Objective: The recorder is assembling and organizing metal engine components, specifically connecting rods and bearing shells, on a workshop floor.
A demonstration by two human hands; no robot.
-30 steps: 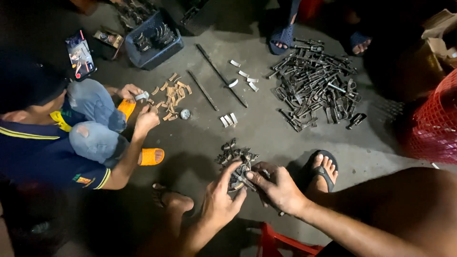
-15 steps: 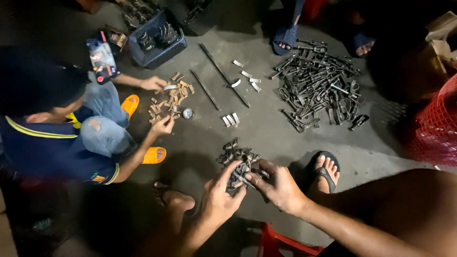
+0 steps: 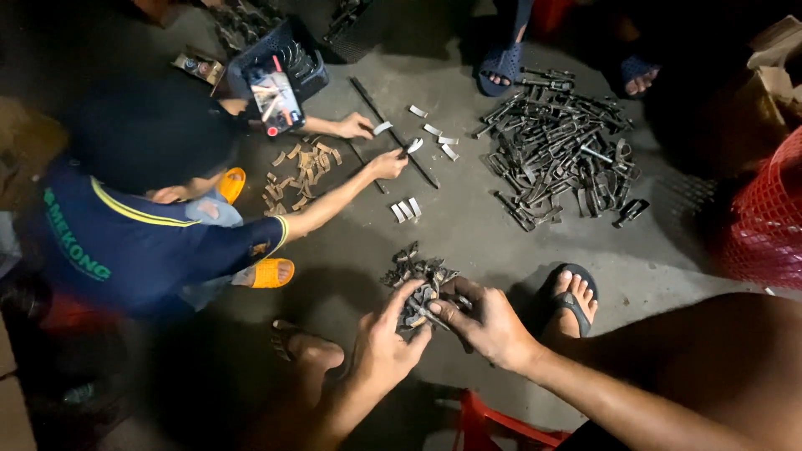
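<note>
we have left hand and right hand both pinched shut on one small metal part above the small pile; a loose grip likely drops it among lookalikes on the floor.

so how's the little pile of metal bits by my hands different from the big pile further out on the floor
The small pile lies right at the left hand and right hand, which are working a piece from it; the big pile lies farther out with no hand on it. The small pile holds few, short, chunky pieces; the big pile holds many more, mostly long and bar-like, spread much wider. Both are dark metal parts lying loose on the concrete floor.
</note>
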